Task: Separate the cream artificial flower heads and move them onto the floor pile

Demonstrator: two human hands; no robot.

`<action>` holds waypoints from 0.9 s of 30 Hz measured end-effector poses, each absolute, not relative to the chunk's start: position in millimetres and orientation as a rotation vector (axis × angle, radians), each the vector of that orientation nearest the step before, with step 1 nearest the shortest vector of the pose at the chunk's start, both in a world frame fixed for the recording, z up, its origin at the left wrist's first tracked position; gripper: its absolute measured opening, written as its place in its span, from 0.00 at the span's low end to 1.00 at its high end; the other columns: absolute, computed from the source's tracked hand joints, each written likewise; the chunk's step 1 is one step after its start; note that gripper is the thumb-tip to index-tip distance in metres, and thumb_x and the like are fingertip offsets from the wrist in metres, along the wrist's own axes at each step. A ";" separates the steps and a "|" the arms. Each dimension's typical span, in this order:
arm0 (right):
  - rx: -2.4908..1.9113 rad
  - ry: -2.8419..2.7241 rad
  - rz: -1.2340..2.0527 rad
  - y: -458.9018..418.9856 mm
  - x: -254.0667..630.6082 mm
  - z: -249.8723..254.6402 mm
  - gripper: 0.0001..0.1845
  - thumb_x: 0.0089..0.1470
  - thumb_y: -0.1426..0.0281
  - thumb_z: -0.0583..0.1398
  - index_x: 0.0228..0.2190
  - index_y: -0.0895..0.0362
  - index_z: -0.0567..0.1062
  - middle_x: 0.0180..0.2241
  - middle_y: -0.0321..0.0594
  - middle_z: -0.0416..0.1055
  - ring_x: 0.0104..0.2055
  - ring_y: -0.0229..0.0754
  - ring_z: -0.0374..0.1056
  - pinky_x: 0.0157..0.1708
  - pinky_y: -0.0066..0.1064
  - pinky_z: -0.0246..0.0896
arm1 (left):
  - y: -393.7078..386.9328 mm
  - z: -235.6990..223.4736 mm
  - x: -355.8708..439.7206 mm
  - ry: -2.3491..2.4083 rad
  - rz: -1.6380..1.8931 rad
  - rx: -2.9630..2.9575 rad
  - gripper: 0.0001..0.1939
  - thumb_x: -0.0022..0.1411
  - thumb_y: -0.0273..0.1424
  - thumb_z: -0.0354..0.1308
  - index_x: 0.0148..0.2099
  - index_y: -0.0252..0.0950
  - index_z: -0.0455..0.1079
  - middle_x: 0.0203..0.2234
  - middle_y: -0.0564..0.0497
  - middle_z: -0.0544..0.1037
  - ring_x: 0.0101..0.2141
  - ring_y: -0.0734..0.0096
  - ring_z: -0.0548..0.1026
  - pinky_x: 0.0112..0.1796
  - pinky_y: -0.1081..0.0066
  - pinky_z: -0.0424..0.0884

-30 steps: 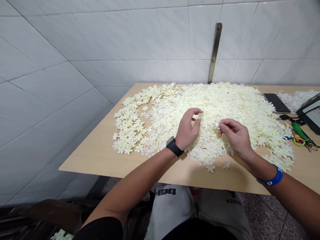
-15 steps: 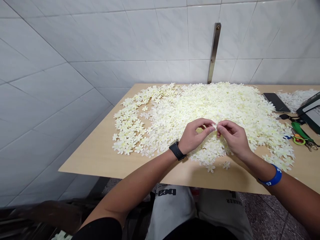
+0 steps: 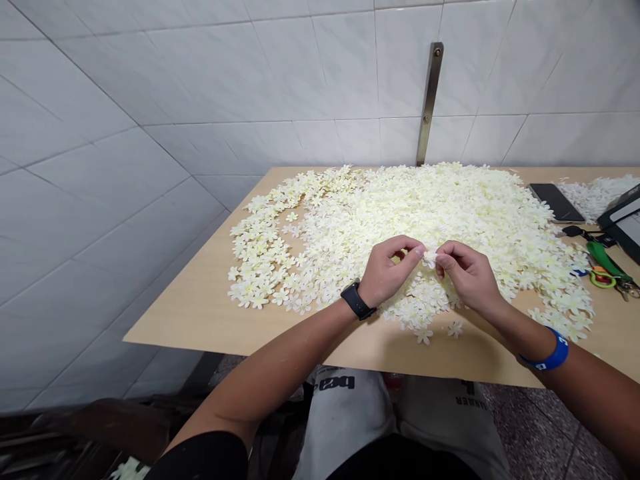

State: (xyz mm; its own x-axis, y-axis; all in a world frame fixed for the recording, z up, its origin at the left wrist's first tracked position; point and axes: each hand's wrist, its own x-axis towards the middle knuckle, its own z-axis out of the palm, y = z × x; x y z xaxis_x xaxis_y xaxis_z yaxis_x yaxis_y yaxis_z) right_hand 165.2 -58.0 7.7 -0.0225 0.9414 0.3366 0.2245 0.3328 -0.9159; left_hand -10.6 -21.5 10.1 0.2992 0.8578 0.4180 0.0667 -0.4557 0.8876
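White flower [image 3: 429,259] sits right at the fingertips, between the left hand [image 3: 390,272] and the right hand [image 3: 469,275], each with thumb and forefinger pinched together at its small petals; how much of it each one grips is too small to tell. Directly beneath and beyond the grip spreads a broad pile of pale flowers [image 3: 450,207], with a looser band of them [image 3: 257,253] curving away to its left. Nearer the body than the grip, a single flower [image 3: 455,329] lies on the tan tabletop [image 3: 200,320], just beside the front of the pile. Compared with a second ago, the hands have come together: the left was then farther up and apart, holding a small white piece, while the right held a flower on its own. Well to the right of the grip lie a dark phone [image 3: 557,203], a green strap [image 3: 603,259] with keys and clips, and a heap of small white pieces [image 3: 595,197]. Beside that heap, at the frame's edge, stands a dark box-like case [image 3: 625,220] with a pale panel, its inside hidden from view
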 end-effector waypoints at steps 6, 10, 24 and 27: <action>-1.092 -1.495 0.812 -56.7 165.3 7.5 0.22 0.59 0.50 0.63 0.26 0.54 0.73 0.22 0.36 0.66 0.26 0.39 0.63 0.28 0.32 0.60 | -21.0 7.8 -8.3 0.812 1.214 1.681 0.11 0.67 0.37 0.57 0.37 0.35 0.74 0.33 0.48 0.80 0.33 0.73 0.75 0.36 0.72 0.71; -1.105 -1.513 0.769 -56.4 165.8 8.2 0.20 0.59 0.52 0.63 0.27 0.55 0.73 0.24 0.36 0.67 0.27 0.39 0.62 0.27 0.31 0.58 | -19.8 9.7 -9.4 0.745 1.120 1.636 0.12 0.61 0.39 0.66 0.40 0.35 0.75 0.34 0.49 0.79 0.33 0.75 0.75 0.33 0.75 0.71; -1.116 -1.233 0.208 -46.2 185.0 7.2 0.12 0.63 0.57 0.60 0.33 0.52 0.71 0.27 0.37 0.67 0.30 0.42 0.66 0.32 0.36 0.63 | -13.1 17.8 -13.9 0.786 1.107 1.813 0.06 0.63 0.33 0.63 0.38 0.36 0.78 0.39 0.46 0.83 0.40 0.67 0.80 0.38 0.70 0.77; -1.154 -1.296 0.167 -40.2 187.3 5.5 0.11 0.62 0.59 0.61 0.33 0.53 0.72 0.30 0.39 0.69 0.32 0.44 0.68 0.34 0.37 0.65 | -9.7 22.6 -10.7 0.737 1.096 1.629 0.06 0.64 0.30 0.61 0.43 0.36 0.77 0.40 0.45 0.83 0.39 0.67 0.81 0.36 0.71 0.77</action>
